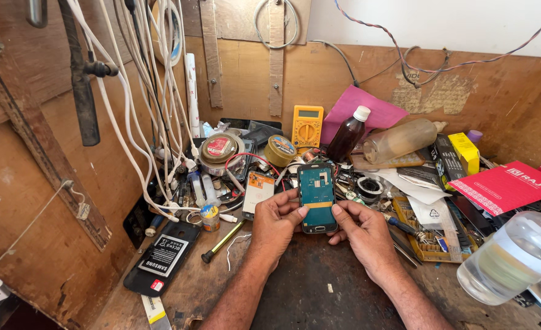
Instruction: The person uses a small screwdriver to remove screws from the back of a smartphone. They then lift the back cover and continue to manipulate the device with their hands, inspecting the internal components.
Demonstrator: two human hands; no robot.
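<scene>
Both hands, left hand (274, 217) and right hand (359, 227), curl half-closed around an opened phone (317, 197), gripping its edges.

walls: worn brown plywood panels (515, 98) are enclosing the corner, a white wall (454, 24) is showing above | furniture: dark, scuffed wooden workbench (301, 293) is spreading below | light: bright daylight is falling evenly, shadows staying soft

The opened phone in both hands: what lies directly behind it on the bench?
Behind the opened phone lie a red wire loop, a round brass-coloured tin and a yellow multimeter. The clutter directly behind its top edge is covered by the phone.
</scene>
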